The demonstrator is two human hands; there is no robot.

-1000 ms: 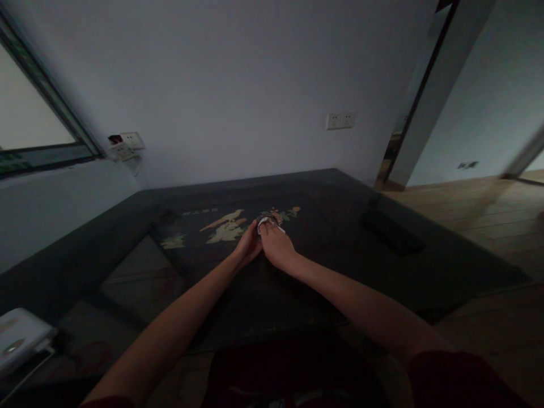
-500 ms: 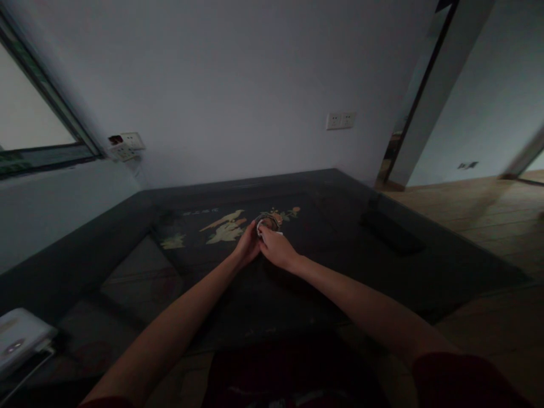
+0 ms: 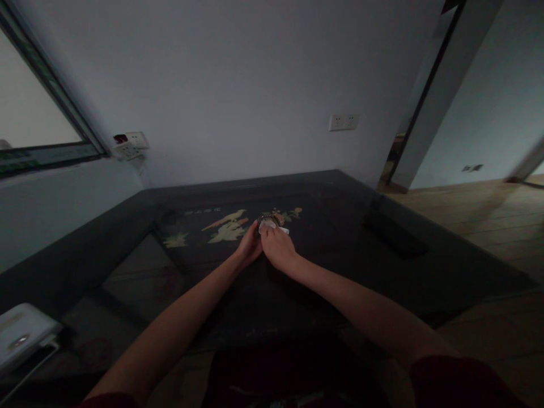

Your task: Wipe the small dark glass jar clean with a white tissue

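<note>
Both my hands are together over the middle of a dark glossy table [image 3: 323, 272]. My left hand [image 3: 250, 246] is curled around the left side of a small round object with a patterned dark rim [image 3: 269, 217]; its kind is unclear, since my fingers cover much of it. My right hand [image 3: 279, 248] presses a white tissue or cloth [image 3: 267, 225] against the inside of this round object. A white end sticks out to the right of my fingers. Beneath and behind lies a picture of a bird and flowers [image 3: 229, 228] on the tabletop.
A long dark flat object [image 3: 395, 234] lies at the table's right. At the lower left sits a white device [image 3: 25, 337] with a cable [image 3: 32, 371]. Sockets [image 3: 343, 122] are on the back wall, and more sockets [image 3: 131, 146] are by the window corner.
My right fingers have shifted over the round object, and the white tissue or cloth now covers more of its inside. My left hand keeps its grip. The view has shifted slightly.
</note>
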